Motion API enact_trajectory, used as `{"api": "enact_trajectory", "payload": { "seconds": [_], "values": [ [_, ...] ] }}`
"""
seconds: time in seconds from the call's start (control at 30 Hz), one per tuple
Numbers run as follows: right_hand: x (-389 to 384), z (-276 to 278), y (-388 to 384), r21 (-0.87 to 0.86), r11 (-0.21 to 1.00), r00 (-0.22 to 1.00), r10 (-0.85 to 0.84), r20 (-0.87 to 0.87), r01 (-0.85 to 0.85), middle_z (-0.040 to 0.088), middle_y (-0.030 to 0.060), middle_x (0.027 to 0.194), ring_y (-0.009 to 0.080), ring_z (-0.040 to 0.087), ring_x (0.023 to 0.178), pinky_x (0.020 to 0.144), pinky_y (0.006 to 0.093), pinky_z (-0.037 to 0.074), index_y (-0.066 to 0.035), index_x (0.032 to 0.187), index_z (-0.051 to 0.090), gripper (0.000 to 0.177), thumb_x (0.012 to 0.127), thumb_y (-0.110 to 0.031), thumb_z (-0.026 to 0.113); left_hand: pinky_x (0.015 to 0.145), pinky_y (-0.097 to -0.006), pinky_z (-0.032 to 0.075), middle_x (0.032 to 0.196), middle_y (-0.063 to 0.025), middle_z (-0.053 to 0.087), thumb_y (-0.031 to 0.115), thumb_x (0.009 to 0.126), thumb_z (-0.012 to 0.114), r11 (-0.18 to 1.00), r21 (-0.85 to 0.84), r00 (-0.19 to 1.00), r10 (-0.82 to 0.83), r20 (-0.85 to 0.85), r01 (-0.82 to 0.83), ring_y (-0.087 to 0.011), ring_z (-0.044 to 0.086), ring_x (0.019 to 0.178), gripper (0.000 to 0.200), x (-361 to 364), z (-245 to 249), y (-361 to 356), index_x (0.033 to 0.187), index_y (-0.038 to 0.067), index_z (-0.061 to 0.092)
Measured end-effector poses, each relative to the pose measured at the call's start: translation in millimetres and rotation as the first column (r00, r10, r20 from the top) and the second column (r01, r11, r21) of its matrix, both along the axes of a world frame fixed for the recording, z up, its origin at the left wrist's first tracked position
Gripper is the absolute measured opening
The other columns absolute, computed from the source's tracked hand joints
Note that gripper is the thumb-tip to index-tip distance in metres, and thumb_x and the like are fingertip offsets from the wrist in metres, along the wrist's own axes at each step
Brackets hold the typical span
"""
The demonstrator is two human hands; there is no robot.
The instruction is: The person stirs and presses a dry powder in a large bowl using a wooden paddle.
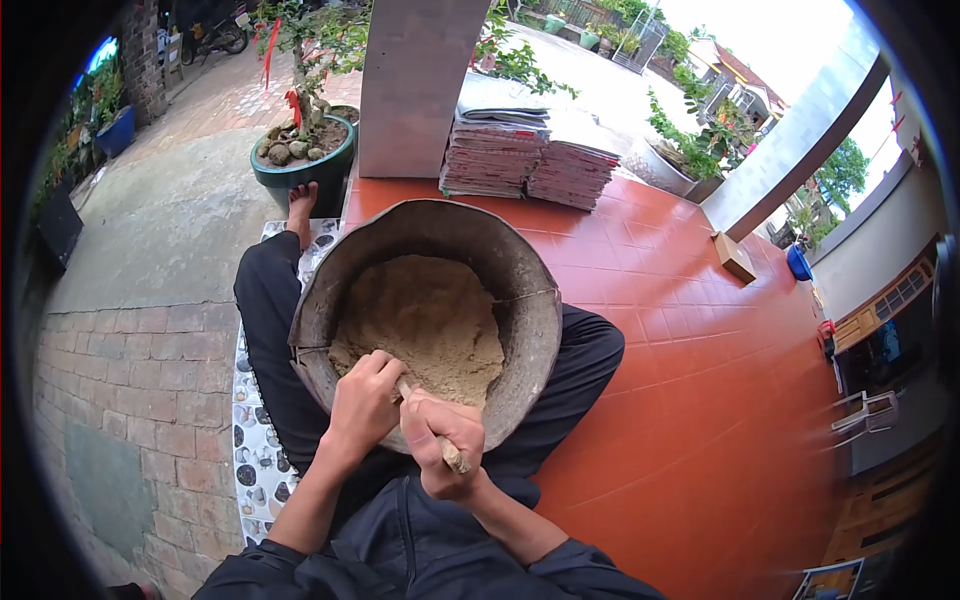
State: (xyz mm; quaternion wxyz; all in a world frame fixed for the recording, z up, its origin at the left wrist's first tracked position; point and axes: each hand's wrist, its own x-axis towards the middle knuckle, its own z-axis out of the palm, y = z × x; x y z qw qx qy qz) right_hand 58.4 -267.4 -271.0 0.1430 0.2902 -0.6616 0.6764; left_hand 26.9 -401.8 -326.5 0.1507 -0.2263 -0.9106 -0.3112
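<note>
A large round grey-brown tub (527, 340) stands between my legs, part filled with light brown powder (425, 310). My right hand (445, 440) is wrapped around a thin pale stick (454, 458), whose blunt end sticks out below the fist. My left hand (368, 400) is closed just to the left, at the tub's near rim, with its fingers by the stick's upper part. What the left fingers hold, if anything, is hidden. Both hands are close together over the near edge of the powder.
Stacks of folded papers (495, 150) lie beyond the tub beside a square pillar (415, 90). A green pot (335, 165) with a small tree stands at the upper left. Red tiles (650, 400) stretch to the right, where a cardboard box (735, 258) sits.
</note>
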Motion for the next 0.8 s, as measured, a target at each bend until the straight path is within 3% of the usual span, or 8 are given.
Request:
{"api": "enact_trajectory", "payload": {
  "seconds": [0.07, 0.13, 0.2, 0.27, 0.37, 0.43, 0.53, 0.8],
  "values": [
    [-4, -14, -7, -0.047, 0.999, 0.999, 0.025, -0.044, -0.027, 0.045, 0.0083, 0.060, 0.0193, 0.044, 0.054, 0.055, 0.0308, 0.038, 0.003, 0.064, 0.045, 0.026, 0.088, -0.006, 0.051, 0.071, -0.0421, 0.050, 0.087, -0.0141, 0.059, 0.012, 0.072, 0.070, 0.964, 0.093, 0.968, 0.250, -0.011, -0.248, -0.0332, 0.059, 0.082, 0.021, 2, -6, 1, 0.089, 0.002, 0.062],
    [-10, -25, -12, -0.053, 0.994, 0.995, 0.094, -0.038, -0.095, 0.047, 0.0092, 0.062, 0.0215, 0.046, 0.058, 0.059, 0.0315, 0.040, 0.003, 0.066, 0.046, 0.025, 0.088, -0.007, 0.051, 0.073, -0.0440, 0.050, 0.088, -0.0171, 0.058, 0.012, 0.075, 0.070, 0.950, 0.111, 0.956, 0.293, 0.005, -0.291, -0.0363, 0.059, 0.084, 0.021, 1, -8, -1, 0.089, -0.001, 0.060],
    [-16, -33, -13, -0.080, 0.990, 0.993, 0.118, -0.021, -0.119, 0.045, 0.0108, 0.063, 0.0229, 0.043, 0.056, 0.054, 0.0335, 0.036, 0.001, 0.067, 0.047, 0.027, 0.091, -0.009, 0.055, 0.073, -0.0451, 0.049, 0.088, -0.0191, 0.058, 0.011, 0.076, 0.069, 0.936, -0.034, 0.928, 0.351, 0.124, -0.350, -0.0376, 0.060, 0.086, 0.020, 0, -11, -4, 0.087, -0.002, 0.059],
    [-18, -33, -11, 0.005, 0.992, 0.991, 0.127, -0.032, -0.127, 0.047, 0.0125, 0.063, 0.0258, 0.045, 0.056, 0.055, 0.0347, 0.037, 0.002, 0.068, 0.048, 0.025, 0.090, -0.008, 0.054, 0.073, -0.0459, 0.049, 0.088, -0.0202, 0.058, 0.009, 0.074, 0.068, 0.934, -0.053, 0.923, 0.357, 0.143, -0.353, -0.0384, 0.060, 0.087, 0.020, -2, -12, -3, 0.086, -0.003, 0.057],
    [-15, -25, -9, 0.106, 0.985, 0.990, 0.137, -0.005, -0.136, 0.052, 0.0165, 0.064, 0.0308, 0.052, 0.059, 0.057, 0.0371, 0.041, 0.003, 0.069, 0.051, 0.024, 0.090, -0.007, 0.053, 0.070, -0.0463, 0.049, 0.084, -0.0207, 0.059, 0.012, 0.074, 0.066, 0.949, -0.074, 0.943, 0.312, 0.112, -0.305, -0.0384, 0.061, 0.083, 0.017, -1, -13, -7, 0.081, -0.002, 0.058],
    [-12, -11, -14, 0.147, 0.979, 0.990, 0.139, 0.024, -0.141, 0.052, 0.0164, 0.062, 0.0301, 0.052, 0.055, 0.054, 0.0364, 0.040, 0.003, 0.068, 0.051, 0.024, 0.090, -0.007, 0.053, 0.067, -0.0471, 0.049, 0.076, -0.0205, 0.061, 0.017, 0.074, 0.064, 0.994, -0.004, 0.978, 0.105, 0.181, -0.106, -0.0385, 0.062, 0.076, 0.019, 1, -10, -11, 0.074, -0.001, 0.059],
    [-8, 1, -21, 0.185, 0.973, 0.991, 0.130, 0.037, -0.135, 0.052, 0.0173, 0.059, 0.0303, 0.053, 0.051, 0.050, 0.0369, 0.039, 0.003, 0.067, 0.052, 0.025, 0.090, -0.006, 0.053, 0.064, -0.0478, 0.049, 0.070, -0.0202, 0.060, 0.021, 0.074, 0.062, 1.000, 0.020, 0.980, -0.014, 0.198, 0.010, -0.0396, 0.061, 0.071, 0.022, 3, -11, -12, 0.070, 0.000, 0.058],
    [5, -11, -37, 0.267, 0.963, 0.999, 0.047, -0.011, -0.042, 0.051, 0.0194, 0.055, 0.0359, 0.054, 0.050, 0.049, 0.0409, 0.041, 0.002, 0.065, 0.051, 0.026, 0.089, -0.005, 0.054, 0.062, -0.0484, 0.049, 0.070, -0.0213, 0.061, 0.022, 0.074, 0.060, 0.983, -0.022, 0.920, -0.164, 0.355, 0.184, -0.0397, 0.062, 0.072, 0.023, -1, -21, -13, 0.075, -0.001, 0.056]
  ]
}}
